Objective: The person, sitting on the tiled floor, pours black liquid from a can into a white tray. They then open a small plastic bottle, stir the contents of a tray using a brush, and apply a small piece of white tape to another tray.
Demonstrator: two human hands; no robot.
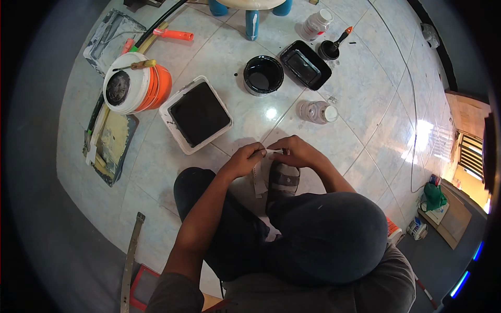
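Observation:
My left hand and my right hand meet in front of my knees, fingers pinched. Between the fingertips a thin white strip is held at both sides; its material cannot be made out. A pale, narrow band hangs below my left hand, beside my sandalled foot; whether it joins the strip is unclear. Left of the hands sits a white square tub with a black surface inside. Beyond them stand a clear bottle with a white cap and a round pot of black liquid.
A black rectangular tray, a small black cup with a brush and another white-capped bottle stand farther off. An orange-and-white bucket carries a yellow-handled tool. Paint trays lie leftward; a cable crosses the tiles at right.

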